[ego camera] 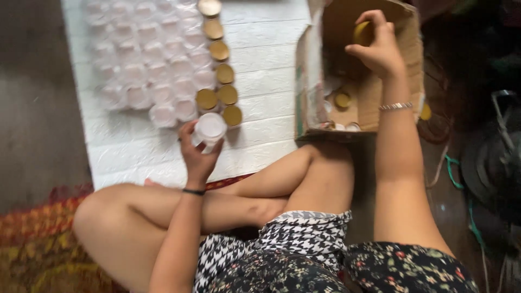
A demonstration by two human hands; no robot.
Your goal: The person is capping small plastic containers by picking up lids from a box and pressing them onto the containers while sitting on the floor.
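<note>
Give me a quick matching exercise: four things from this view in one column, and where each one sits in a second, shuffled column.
Things:
1. Open white jar
2. Gold lid
3. Cardboard box
4. Row of gold-lidded jars

Places:
A. Along the right edge of the block of uncapped jars
B. In the left hand
C. To the right of the white mat
D. In the right hand, over the box

Pairs: 1-B, 2-D, 3-C, 4-A
</note>
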